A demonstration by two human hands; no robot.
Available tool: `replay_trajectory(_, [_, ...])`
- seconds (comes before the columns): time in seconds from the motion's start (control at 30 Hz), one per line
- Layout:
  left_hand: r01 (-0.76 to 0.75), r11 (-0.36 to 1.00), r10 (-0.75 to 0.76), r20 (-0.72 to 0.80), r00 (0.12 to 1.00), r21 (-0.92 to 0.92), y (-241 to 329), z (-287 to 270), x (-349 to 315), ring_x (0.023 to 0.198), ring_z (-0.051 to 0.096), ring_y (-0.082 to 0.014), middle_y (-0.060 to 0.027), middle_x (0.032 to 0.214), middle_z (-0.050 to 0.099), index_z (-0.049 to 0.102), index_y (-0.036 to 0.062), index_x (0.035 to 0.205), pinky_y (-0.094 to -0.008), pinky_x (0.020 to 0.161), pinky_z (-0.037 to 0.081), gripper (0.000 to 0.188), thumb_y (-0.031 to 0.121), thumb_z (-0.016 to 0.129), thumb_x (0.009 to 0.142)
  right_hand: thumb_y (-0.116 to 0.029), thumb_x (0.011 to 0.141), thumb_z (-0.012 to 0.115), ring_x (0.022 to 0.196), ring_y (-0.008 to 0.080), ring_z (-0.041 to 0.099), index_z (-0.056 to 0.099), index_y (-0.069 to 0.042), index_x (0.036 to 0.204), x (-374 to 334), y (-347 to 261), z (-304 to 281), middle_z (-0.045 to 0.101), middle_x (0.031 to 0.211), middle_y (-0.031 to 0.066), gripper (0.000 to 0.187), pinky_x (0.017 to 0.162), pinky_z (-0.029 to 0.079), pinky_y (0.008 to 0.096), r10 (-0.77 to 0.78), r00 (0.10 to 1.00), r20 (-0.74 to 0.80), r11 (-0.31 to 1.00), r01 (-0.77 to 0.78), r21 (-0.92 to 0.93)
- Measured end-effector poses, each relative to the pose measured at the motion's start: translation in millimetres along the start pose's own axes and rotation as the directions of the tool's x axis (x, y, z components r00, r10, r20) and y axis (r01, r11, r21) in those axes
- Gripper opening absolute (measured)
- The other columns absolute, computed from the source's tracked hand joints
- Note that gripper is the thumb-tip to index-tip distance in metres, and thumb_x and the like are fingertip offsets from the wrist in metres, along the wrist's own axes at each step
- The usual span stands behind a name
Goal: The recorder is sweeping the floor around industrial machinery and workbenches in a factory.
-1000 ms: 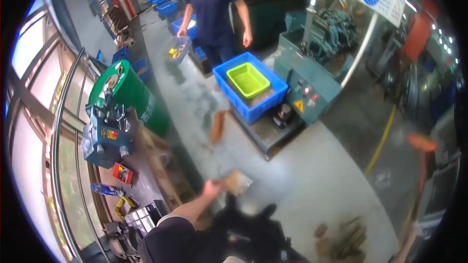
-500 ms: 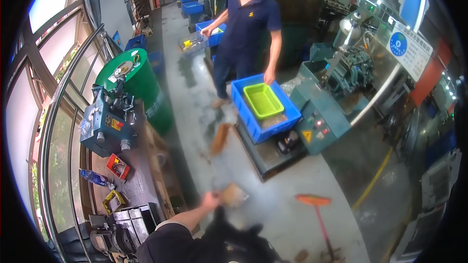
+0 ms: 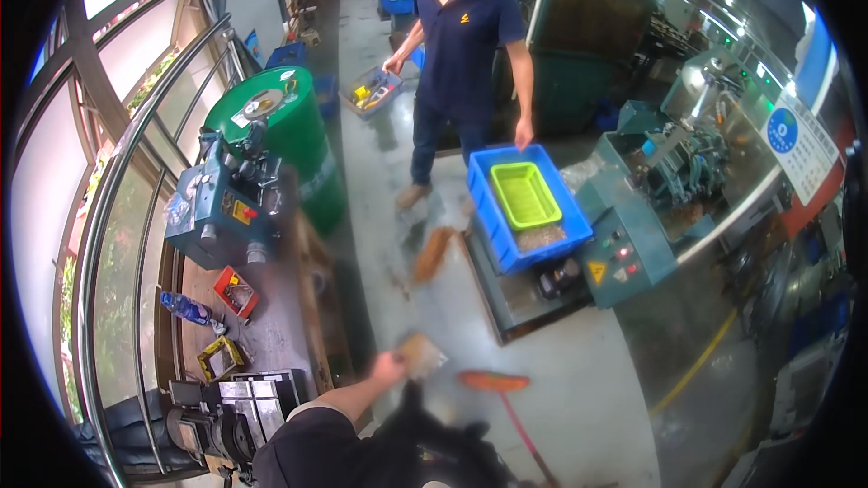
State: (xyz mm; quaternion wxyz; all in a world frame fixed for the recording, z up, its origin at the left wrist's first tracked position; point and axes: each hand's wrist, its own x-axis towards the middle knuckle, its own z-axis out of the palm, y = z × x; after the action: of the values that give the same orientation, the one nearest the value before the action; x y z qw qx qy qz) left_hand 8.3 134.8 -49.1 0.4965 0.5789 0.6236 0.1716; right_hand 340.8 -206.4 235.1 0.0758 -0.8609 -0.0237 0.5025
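Note:
My left hand reaches out over the floor with its fingers closed around a flat tan piece with a pale edge. Blur hides what kind of thing it is. Right of it, a broom with an orange head and a pink handle rests on or just above the floor. Its handle slants down to the right and leaves the picture at the lower edge. My right hand is out of sight. Ahead lies a patch of brown litter on the floor, apart from my left hand and the broom.
A co-worker carries a grey bin and has a hand at a blue crate holding a green basket. Machine controls stand right. Leftward are a green drum and a workbench.
My view has swung, so the surroundings sit further right. Against that, the broom has moved left, closer to my left hand. The co-worker's bin hangs slightly lower in view.

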Motion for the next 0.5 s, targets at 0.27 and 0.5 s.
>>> replay_trajectory(0.27, [0.001, 1.0, 0.0, -0.069, 0.998, 0.013, -10, -21, -2, 0.069, 0.064, -0.0217, -0.0131, 0.071, 0.064, 0.064, 0.0014, 0.08, -0.033, 0.066, 0.049, 0.027, 0.027, 0.06, 0.074, -0.035, 0.092, 0.043, 0.104, 0.0271, 0.047, 0.054, 0.002, 0.11, 5, -10, 12, 0.052, 0.117, 0.0164, 0.043, 0.091, 0.035, 0.0396, -0.016, 0.999, 0.037, 1.0, 0.015, 0.022])
replay_trajectory(0.5, [0.012, 0.994, -0.006, -0.049, 0.999, 0.106, -2, -31, -9, 0.084, 0.065, -0.0302, -0.0185, 0.087, 0.065, 0.066, 0.0016, 0.089, -0.0365, 0.073, 0.05, 0.021, 0.018, 0.061, 0.077, -0.035, 0.091, 0.045, 0.106, 0.0259, 0.046, 0.053, 0.001, 0.11, 10, 0, 24, 0.051, 0.119, 0.0154, 0.042, 0.091, 0.034, 0.0393, -0.01, 0.998, 0.065, 0.998, 0.005, 0.069])
